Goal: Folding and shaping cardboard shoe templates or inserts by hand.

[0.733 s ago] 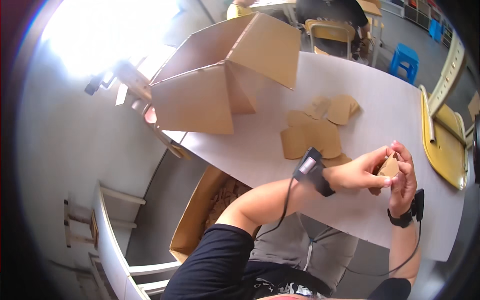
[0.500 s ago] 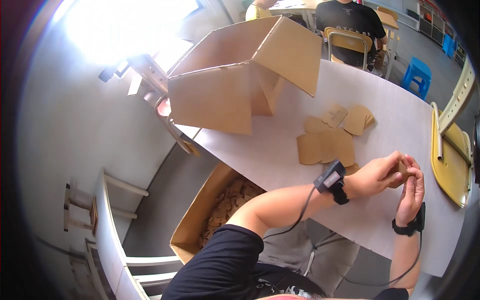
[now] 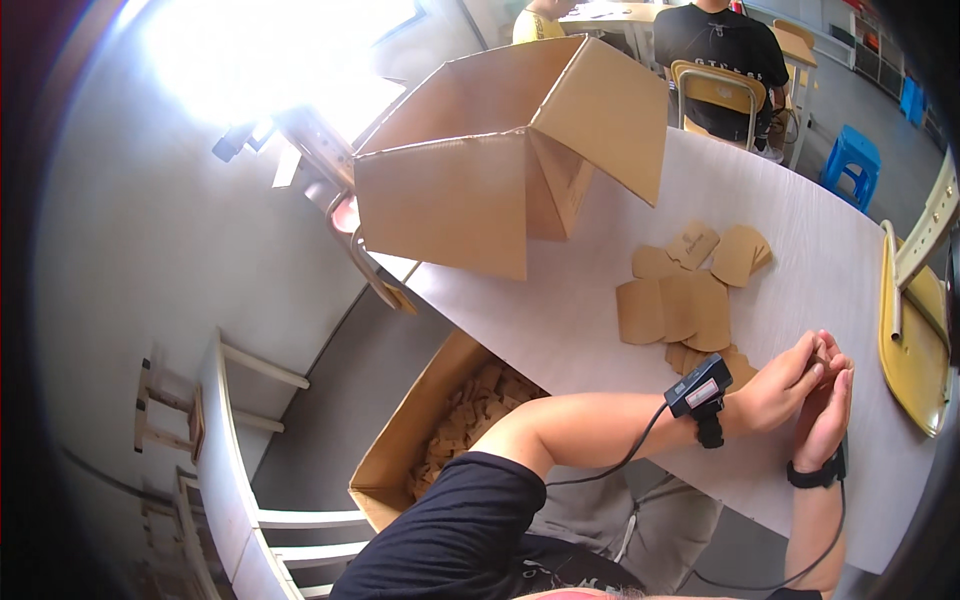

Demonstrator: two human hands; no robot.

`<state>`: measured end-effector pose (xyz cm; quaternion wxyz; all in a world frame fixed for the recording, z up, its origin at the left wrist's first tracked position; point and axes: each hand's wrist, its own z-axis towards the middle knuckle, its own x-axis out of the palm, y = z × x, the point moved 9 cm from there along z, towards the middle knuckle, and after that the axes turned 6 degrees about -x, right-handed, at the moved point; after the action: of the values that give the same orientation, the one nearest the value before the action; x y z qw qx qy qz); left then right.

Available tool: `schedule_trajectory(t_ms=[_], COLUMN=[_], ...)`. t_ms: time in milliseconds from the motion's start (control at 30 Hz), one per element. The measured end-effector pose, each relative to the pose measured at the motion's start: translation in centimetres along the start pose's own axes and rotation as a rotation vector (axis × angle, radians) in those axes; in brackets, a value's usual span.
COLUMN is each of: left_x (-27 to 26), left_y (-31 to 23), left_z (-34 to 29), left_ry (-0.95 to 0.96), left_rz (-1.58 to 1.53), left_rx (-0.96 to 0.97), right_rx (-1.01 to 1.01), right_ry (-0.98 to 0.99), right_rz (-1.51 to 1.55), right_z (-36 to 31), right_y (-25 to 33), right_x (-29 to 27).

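Observation:
My left hand point(image 3: 778, 388) and my right hand point(image 3: 826, 412) meet over the right part of the table. Between their closed fingers is a small brown cardboard piece point(image 3: 819, 362), mostly hidden by the fingers. Left of the hands, flat brown cardboard pieces with curved ends point(image 3: 642, 312) lie spread and overlapping on the table. A small stack of them point(image 3: 738, 255) sits farther back, beside a piece with dark print point(image 3: 692, 244). More pieces lie partly behind my left wrist. Each wrist wears a black strap with a cable.
A large open cardboard box point(image 3: 440, 205) stands at the table's far left, flaps out. Below the table's left edge, another box point(image 3: 395, 450) holds many small cardboard pieces. A yellow chair point(image 3: 915, 340) is at the right, a blue stool point(image 3: 853, 165) behind. Two people sit at the back.
The whole view has shifted, so the table and boxes appear farther right and lower. My hands have closed in more tightly around the cardboard piece, which shows less now.

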<state>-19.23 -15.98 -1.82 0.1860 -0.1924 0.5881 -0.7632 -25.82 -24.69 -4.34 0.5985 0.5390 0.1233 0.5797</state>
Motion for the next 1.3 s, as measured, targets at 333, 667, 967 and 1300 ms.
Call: schedule_trajectory(t_ms=[333,667,967,1300], left_x=[-0.1,1.7,1.9,-0.8], left_y=[-1.5,0.0,1.1,-3.6], left_z=[-0.7,-0.9,0.4,-2.7], left_ry=[0.058,0.258,0.348,0.106], left_rz=[-0.179,-0.235,0.026,0.026], left_rx=[-0.03,-0.081,0.021,-0.066], right_rx=[0.039,-0.088,-0.765,-0.921], right_ry=[-0.09,0.099,0.33,0.33], right_rz=[-0.413,-0.603,-0.995,-1.298], right_z=[-0.3,1.4,0.6,0.5], right_y=[0.9,2.5,8.8,7.5], right_x=[-0.3,0.5,5.1,5.1])
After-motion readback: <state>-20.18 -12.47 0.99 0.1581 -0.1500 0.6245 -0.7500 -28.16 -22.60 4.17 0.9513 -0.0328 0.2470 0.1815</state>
